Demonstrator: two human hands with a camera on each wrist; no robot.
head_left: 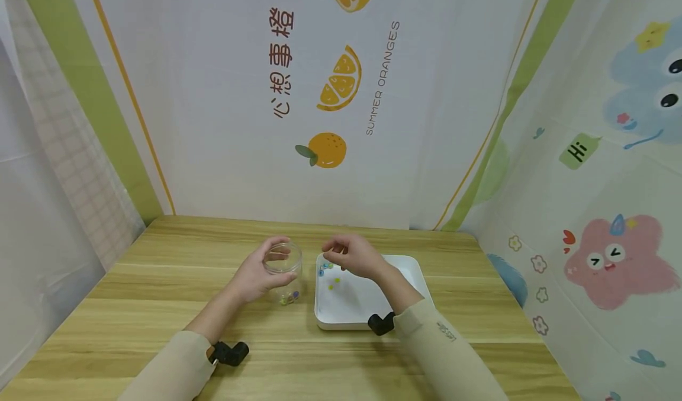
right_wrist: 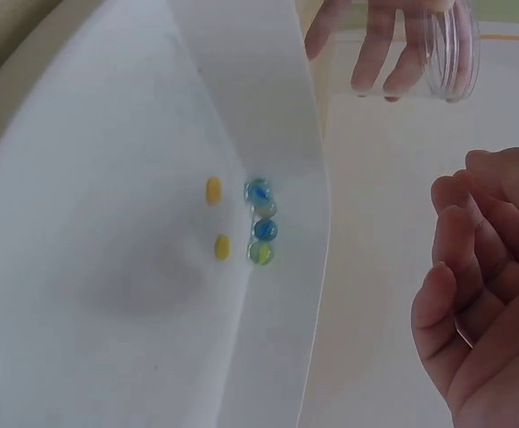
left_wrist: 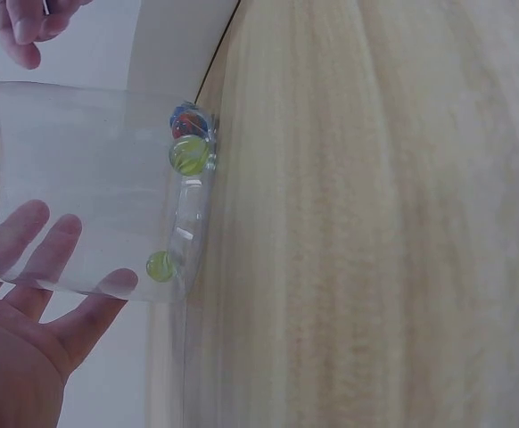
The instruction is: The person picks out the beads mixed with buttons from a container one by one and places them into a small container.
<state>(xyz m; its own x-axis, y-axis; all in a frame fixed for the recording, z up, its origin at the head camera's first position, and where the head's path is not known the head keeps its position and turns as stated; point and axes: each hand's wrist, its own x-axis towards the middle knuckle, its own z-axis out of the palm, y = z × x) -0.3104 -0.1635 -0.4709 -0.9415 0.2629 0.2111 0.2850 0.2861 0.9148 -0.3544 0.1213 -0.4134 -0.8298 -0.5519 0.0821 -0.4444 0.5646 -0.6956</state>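
Observation:
My left hand (head_left: 258,273) grips a clear plastic jar (left_wrist: 90,178) around its side, thumb and fingers on opposite walls. The jar stands mouth up, close over the wooden table, with several glass marbles (left_wrist: 189,155) at its bottom. To its right, my right hand (head_left: 354,256) hovers above the far left of a white tray (head_left: 373,325). Its fingers curl inward, thumb tip near the index fingertip; I cannot tell whether anything is between them. Blue and green marbles (right_wrist: 265,230) line one tray wall, and two small yellow pieces (right_wrist: 222,247) lie beside them.
The wooden table (head_left: 298,365) ends at a printed curtain (head_left: 224,122) behind the tray. Another printed curtain (head_left: 533,223) hangs along the right side. Each wrist carries a small black camera (head_left: 230,353).

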